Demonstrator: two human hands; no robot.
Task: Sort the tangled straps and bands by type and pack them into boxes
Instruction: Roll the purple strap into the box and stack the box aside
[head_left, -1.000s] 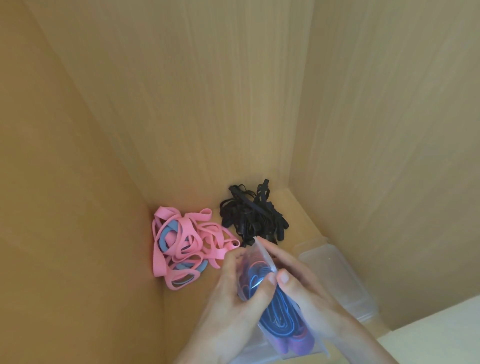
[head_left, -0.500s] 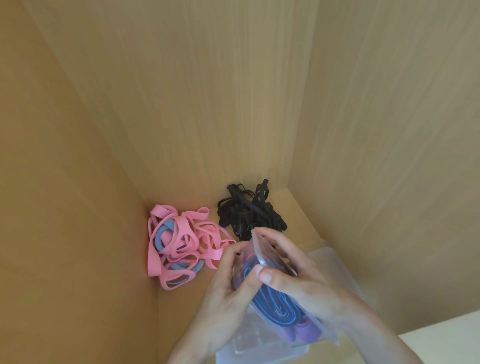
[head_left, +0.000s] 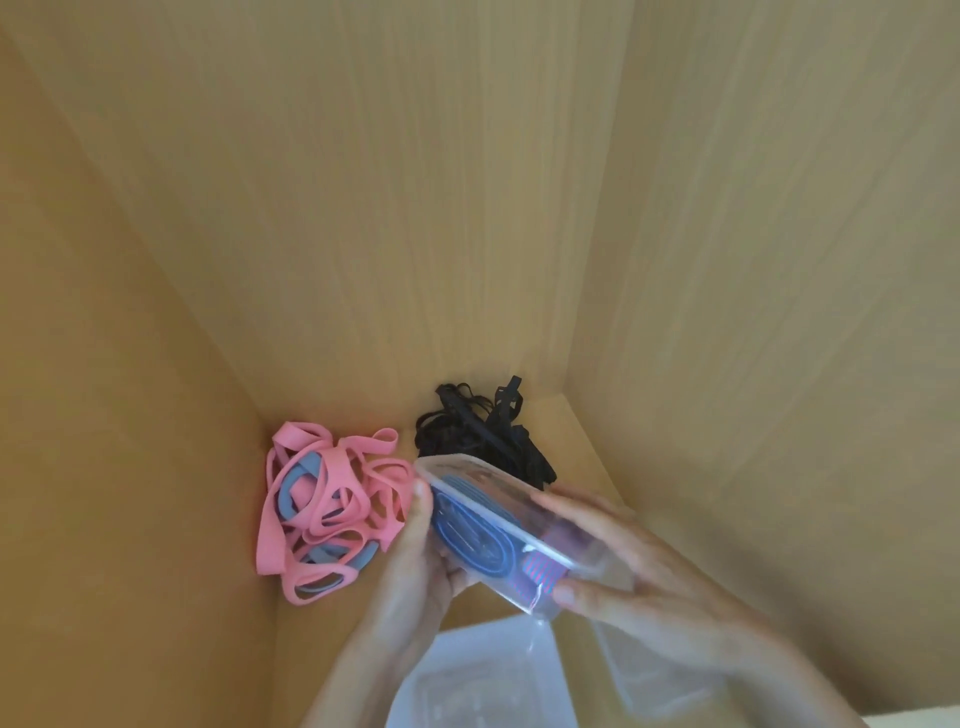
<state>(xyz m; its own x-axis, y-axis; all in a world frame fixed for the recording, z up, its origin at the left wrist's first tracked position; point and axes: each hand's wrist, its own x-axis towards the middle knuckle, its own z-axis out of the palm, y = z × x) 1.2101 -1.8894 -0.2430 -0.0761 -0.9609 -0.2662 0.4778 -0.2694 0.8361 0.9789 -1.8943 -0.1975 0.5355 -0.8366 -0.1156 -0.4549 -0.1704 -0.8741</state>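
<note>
Blue bands (head_left: 470, 540) packed in a lidded clear box (head_left: 498, 480), held up tilted in both hands.

Left hand (head_left: 415, 566) grasps the box's left end, thumb on the rim and fingers curled beneath. Right hand (head_left: 649, 566) grasps its right end, fingers along the far side, thumb on the near lower corner. A purple-red striped band (head_left: 537, 569) lies beside the blue ones inside. Left of the box: a heap of pink bands (head_left: 332, 499) mixed with grey-blue ones, on the wooden shelf (head_left: 576, 447). Behind the box: a tangle of black straps (head_left: 478, 431). Below the box: a second clear container (head_left: 478, 675), contents unclear.
</note>
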